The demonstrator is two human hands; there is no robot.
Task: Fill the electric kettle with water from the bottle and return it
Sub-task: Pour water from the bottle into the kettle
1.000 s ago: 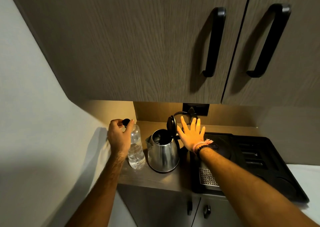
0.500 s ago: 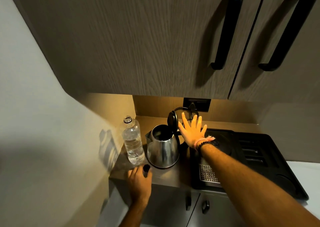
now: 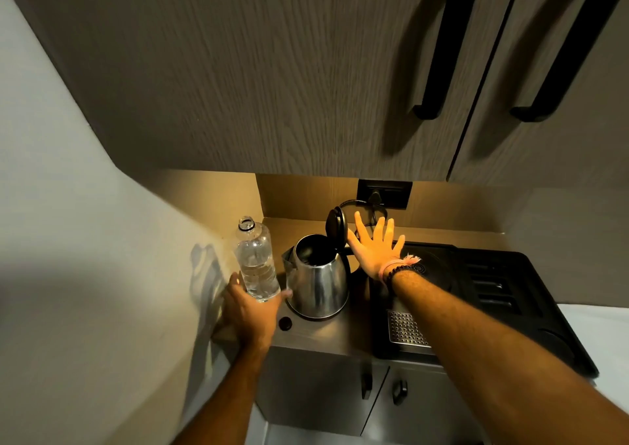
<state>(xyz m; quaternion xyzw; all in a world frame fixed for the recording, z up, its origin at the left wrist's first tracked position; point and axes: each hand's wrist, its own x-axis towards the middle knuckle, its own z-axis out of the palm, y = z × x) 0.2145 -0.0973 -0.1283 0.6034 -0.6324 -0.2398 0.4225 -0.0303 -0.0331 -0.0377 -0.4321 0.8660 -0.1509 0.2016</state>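
A steel electric kettle [image 3: 320, 279] stands on its base on the counter, its black lid [image 3: 335, 227] flipped up. Left of it stands a clear plastic water bottle [image 3: 255, 261], uncapped and partly full. My left hand [image 3: 250, 312] wraps around the bottle's lower part. The black bottle cap [image 3: 285, 323] lies on the counter in front of the kettle, by my left thumb. My right hand [image 3: 376, 249] is spread flat with fingers apart, just right of the raised lid, thumb near it, holding nothing.
A black coffee machine [image 3: 476, 295] with a metal drip grille [image 3: 405, 329] fills the counter to the right. A wall socket [image 3: 384, 193] with the kettle's cord sits behind. Overhead cabinets [image 3: 306, 70] hang low above. A wall [image 3: 85, 240] closes the left side.
My left hand took the cap off the bottle, set it on the counter in front of the kettle, then moved up and closed around the bottle's base. The right hand stayed by the lid.
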